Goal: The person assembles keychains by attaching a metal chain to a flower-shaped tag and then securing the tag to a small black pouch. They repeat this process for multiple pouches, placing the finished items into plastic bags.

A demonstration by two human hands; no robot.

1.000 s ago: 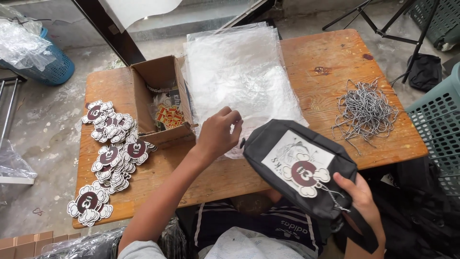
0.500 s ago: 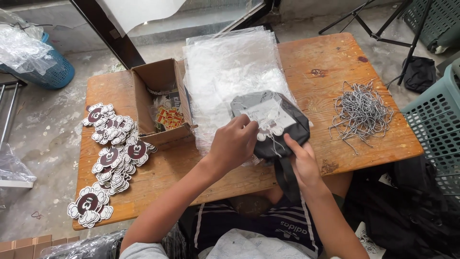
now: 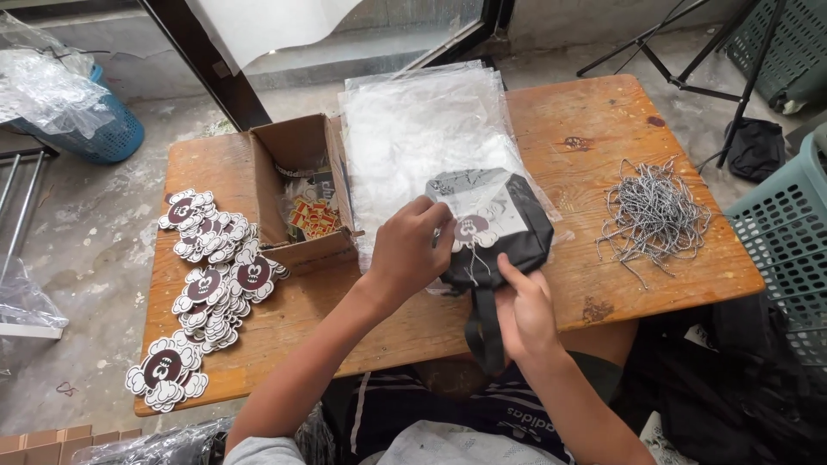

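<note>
Your left hand (image 3: 412, 250) closes its fingers on the black pouch (image 3: 500, 226), which lies on the clear bags (image 3: 422, 138) on the table (image 3: 603, 120). Your right hand (image 3: 522, 308) pinches its strap; keep the pouch flat.

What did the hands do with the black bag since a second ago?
The right hand carried the bag from the table's edge up onto the plastic sheets. The left hand came onto it. The box and tags stayed put.
</note>
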